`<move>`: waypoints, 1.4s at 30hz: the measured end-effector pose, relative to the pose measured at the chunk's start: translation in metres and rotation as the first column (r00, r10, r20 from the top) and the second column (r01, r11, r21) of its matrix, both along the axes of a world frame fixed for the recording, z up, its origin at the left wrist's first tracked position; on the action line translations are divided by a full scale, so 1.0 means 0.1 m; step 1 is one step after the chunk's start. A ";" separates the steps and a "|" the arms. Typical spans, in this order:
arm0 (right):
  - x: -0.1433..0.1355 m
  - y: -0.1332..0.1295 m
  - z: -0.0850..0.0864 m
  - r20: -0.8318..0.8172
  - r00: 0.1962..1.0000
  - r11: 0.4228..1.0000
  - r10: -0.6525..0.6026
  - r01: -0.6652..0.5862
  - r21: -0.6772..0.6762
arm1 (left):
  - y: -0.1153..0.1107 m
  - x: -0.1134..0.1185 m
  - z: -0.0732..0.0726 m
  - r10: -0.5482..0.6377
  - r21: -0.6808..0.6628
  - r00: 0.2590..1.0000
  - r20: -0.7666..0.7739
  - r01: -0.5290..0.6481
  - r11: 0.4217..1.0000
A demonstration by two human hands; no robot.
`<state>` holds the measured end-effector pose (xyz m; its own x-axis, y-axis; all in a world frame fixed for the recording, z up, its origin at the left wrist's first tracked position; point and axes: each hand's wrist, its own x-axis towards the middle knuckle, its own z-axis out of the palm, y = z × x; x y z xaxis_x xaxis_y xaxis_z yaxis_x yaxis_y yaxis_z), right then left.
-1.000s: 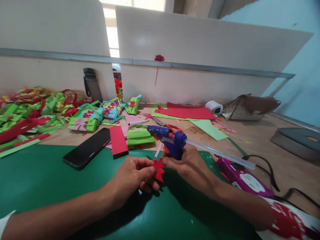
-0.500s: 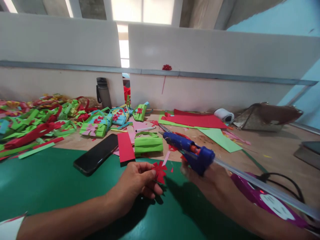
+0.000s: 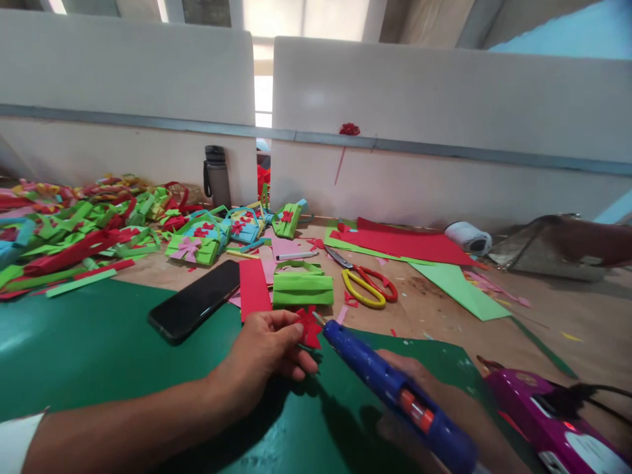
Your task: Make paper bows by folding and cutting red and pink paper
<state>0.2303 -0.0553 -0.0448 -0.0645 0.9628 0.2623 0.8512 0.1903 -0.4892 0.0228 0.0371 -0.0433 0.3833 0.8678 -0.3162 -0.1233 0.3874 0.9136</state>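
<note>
Between thumb and fingers, my left hand [image 3: 269,352] pinches a red paper flower [image 3: 309,328] above the green mat. My right hand [image 3: 419,388] is wrapped round a blue hot glue gun [image 3: 390,382], its fingers partly behind the gun's body. The nozzle points up and left, right beside the flower's edge; whether it touches cannot be made out. Just behind the flower sits a small green paper bag [image 3: 303,289], with a red paper strip [image 3: 254,288] to its left. Scissors [image 3: 368,283] with yellow and red handles lie behind the glue gun.
A black phone [image 3: 196,301] rests on the green mat [image 3: 93,342]. Finished paper bags [image 3: 195,240] and a heap of paper pieces [image 3: 74,230] are at left, near a grey bottle [image 3: 216,178]. A purple power strip [image 3: 553,408] with a cable lies at right, red paper sheets [image 3: 405,242] behind.
The glue gun has swung down and left, bringing its nozzle to the flower and uncovering the scissors. My left hand keeps its pinch on the flower. The view has shifted slightly.
</note>
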 end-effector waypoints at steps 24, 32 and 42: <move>-0.01 0.07 -0.07 -0.057 0.979 0.980 0.195 -0.192 0.059 | 0.00 0.01 0.05 -0.045 0.020 0.998 -0.047 0.046 0.999; -0.01 0.04 -0.09 -0.021 0.976 0.976 0.216 -0.215 0.036 | 0.01 0.01 0.07 -0.053 0.014 0.998 -0.046 0.053 0.998; -0.01 0.04 -0.11 0.013 0.975 0.973 0.221 -0.221 0.072 | -0.01 0.02 0.07 -0.023 0.001 0.999 -0.035 0.023 1.000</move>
